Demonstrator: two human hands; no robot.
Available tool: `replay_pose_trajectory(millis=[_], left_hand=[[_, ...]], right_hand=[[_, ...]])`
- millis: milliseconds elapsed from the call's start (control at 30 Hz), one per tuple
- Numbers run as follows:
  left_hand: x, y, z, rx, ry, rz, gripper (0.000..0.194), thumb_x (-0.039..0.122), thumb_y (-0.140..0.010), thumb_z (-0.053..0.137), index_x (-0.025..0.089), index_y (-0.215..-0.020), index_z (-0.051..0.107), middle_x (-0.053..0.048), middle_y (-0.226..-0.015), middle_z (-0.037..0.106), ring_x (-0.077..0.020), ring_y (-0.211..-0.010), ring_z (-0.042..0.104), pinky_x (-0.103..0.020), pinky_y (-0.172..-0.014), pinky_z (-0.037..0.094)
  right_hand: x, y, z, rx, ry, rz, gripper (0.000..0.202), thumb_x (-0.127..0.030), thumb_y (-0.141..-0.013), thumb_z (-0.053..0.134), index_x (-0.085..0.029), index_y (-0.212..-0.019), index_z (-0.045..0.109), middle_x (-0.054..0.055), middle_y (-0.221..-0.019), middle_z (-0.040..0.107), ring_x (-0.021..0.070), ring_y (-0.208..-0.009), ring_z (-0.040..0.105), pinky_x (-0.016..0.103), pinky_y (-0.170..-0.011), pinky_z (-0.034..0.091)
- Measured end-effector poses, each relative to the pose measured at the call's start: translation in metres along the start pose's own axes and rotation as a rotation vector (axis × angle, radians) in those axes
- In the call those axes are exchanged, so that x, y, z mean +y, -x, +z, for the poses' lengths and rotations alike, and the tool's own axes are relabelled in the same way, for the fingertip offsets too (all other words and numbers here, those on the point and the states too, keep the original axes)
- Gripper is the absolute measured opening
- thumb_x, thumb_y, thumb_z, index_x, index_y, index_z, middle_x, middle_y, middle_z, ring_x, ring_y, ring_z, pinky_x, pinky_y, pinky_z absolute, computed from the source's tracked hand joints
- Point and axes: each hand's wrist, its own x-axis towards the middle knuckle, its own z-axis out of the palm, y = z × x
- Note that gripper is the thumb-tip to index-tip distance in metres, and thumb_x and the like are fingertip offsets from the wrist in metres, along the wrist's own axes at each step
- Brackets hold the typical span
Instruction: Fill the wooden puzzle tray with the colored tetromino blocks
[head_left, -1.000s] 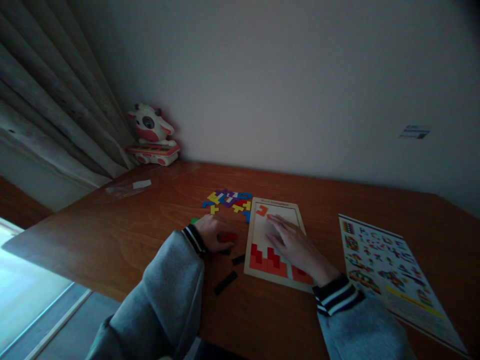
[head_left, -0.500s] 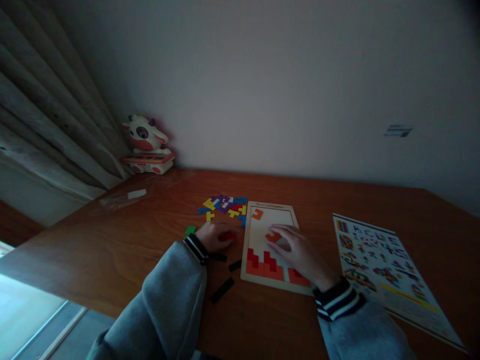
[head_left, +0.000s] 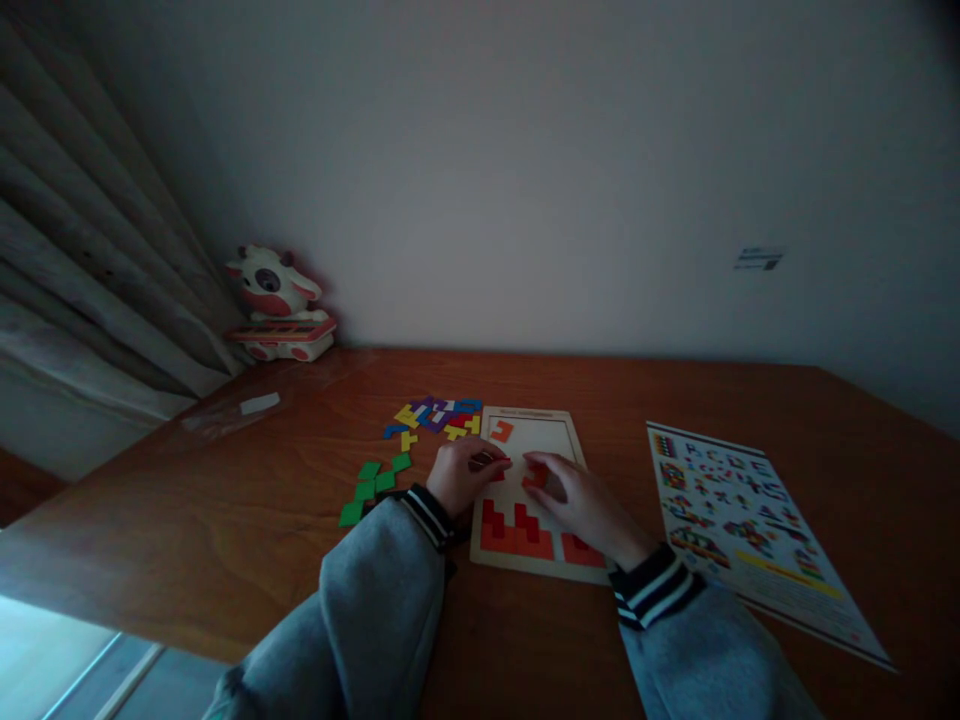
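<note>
My left hand (head_left: 456,478) is closed in a pinch on a red puzzle piece (head_left: 498,474), over the left side of a pale wooden puzzle board (head_left: 506,567). Over the board's middle, my right hand (head_left: 581,500) has its thumb and fingers around an orange-red puzzle piece (head_left: 535,474). Fingers partly cover both pieces. Along the bottom of the board lie several fitted red and orange pieces (head_left: 517,535), with a gap between two groups. A loose orange U-shaped piece (head_left: 502,431) rests near the board's upper left corner.
Green pieces (head_left: 365,490) lie left of my left hand. Behind them is a heap of blue, purple and yellow pieces (head_left: 431,413). A printed pattern sheet (head_left: 757,540) lies on the right. At the back left stands a cow-shaped toy keyboard (head_left: 281,310), near a clear plastic wrapper (head_left: 225,415).
My left hand has moved right from the table beside the board to above it, carrying the red piece. The green pieces are now uncovered. My right hand stays at the orange-red piece.
</note>
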Motion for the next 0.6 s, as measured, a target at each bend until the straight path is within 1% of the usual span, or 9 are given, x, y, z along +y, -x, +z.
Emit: replay_pose_trajectory(millis=[67,133,233,333,467,600], left_hand=[[0.002,-0.004,0.005,-0.053,-0.043,0.011,0.02,0.035,-0.089,0.066,0.016,-0.089,0.071,-0.005,-0.086,0.073,-0.0145,-0.074,0.069,-0.024,-0.066,0.058],[0.004,-0.005,0.006,-0.105,-0.106,0.078,0.018,0.031,-0.092,0.061,0.016,-0.093,0.071,-0.006,-0.09,0.073,-0.0155,-0.079,0.069,-0.026,-0.073,0.057],[0.006,-0.001,0.0,-0.148,-0.224,0.216,0.018,0.027,-0.094,0.055,0.017,-0.097,0.07,-0.007,-0.095,0.074,-0.0185,-0.089,0.068,-0.032,-0.084,0.055],[0.005,0.004,-0.005,-0.203,-0.314,0.305,0.02,0.022,-0.091,0.052,0.017,-0.1,0.07,-0.008,-0.092,0.074,-0.0205,-0.088,0.068,-0.034,-0.085,0.054],[0.002,0.008,-0.006,-0.299,-0.327,0.363,0.034,0.017,-0.084,0.052,0.017,-0.115,0.066,-0.01,-0.099,0.073,-0.0223,-0.095,0.067,-0.036,-0.088,0.054],[0.002,0.01,-0.004,-0.35,-0.283,0.394,0.048,0.012,-0.081,0.048,0.016,-0.129,0.058,-0.011,-0.108,0.07,-0.0232,-0.103,0.065,-0.037,-0.093,0.053]], right_hand=[[0.001,0.0,0.0,0.0,-0.014,-0.014,0.037,-0.027,-0.09,0.062,-0.023,-0.126,0.057,0.009,-0.123,0.067,0.0226,-0.111,0.064,0.043,-0.099,0.051],[0.001,-0.001,0.0,0.028,0.009,-0.039,0.035,-0.026,-0.089,0.063,-0.022,-0.123,0.059,0.009,-0.121,0.067,0.023,-0.112,0.064,0.043,-0.1,0.05],[0.001,-0.002,-0.003,0.081,0.085,-0.045,0.03,-0.026,-0.085,0.067,-0.021,-0.115,0.063,0.009,-0.115,0.068,0.0249,-0.109,0.064,0.046,-0.098,0.05],[-0.001,-0.002,-0.005,0.074,0.103,-0.023,0.03,-0.026,-0.085,0.068,-0.022,-0.114,0.063,0.009,-0.112,0.07,0.025,-0.104,0.066,0.046,-0.094,0.052],[-0.003,-0.001,-0.005,0.043,0.051,-0.028,0.03,-0.022,-0.086,0.065,-0.023,-0.116,0.062,0.008,-0.114,0.071,0.0238,-0.106,0.066,0.045,-0.094,0.052],[-0.003,-0.002,-0.003,0.041,0.049,-0.046,0.03,-0.019,-0.086,0.064,-0.022,-0.116,0.063,0.008,-0.113,0.07,0.023,-0.106,0.065,0.044,-0.095,0.052]])
